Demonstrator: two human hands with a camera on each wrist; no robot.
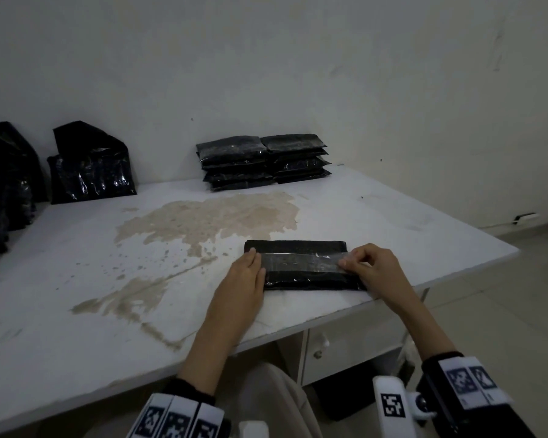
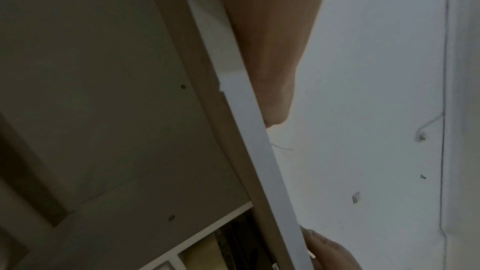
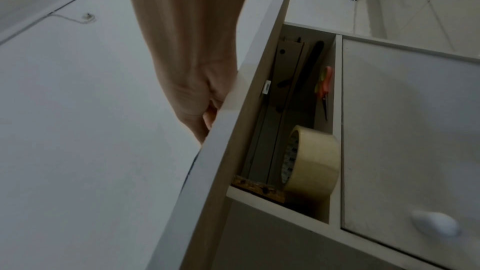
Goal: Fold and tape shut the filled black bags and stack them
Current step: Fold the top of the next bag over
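L hand (image 1: 246, 273) lies flat, fingers straight, pressing the left end of the clear tape strip (image 1: 301, 263) onto the folded black bag (image 1: 298, 248): grip wide, nothing clasped. R hand (image 1: 366, 263) has fingers curled at the strip's right end, tips pressing/pinching the tape down at the bag's right edge; grip narrow, on the tape. Wrist views show only forearms & worktop edge, no finger detail.

Bag lies flat near the front right edge of the white worktop (image 1: 393, 216), tape running lengthwise across its middle. Brown worn patch (image 1: 209, 216) on the surface just behind & left of it.

At the back by the wall: two side-by-side stacks of taped bags (image 1: 263, 161), touching each other. Far left back: loose filled black bags (image 1: 91, 165), upright-ish against the wall, more at the left frame edge.

Under the worktop, R wrist view: open cubby w/ tape roll (image 3: 310, 163), orange-handled scissors (image 3: 324, 87), beside a drawer front w/ white knob (image 3: 435, 224).
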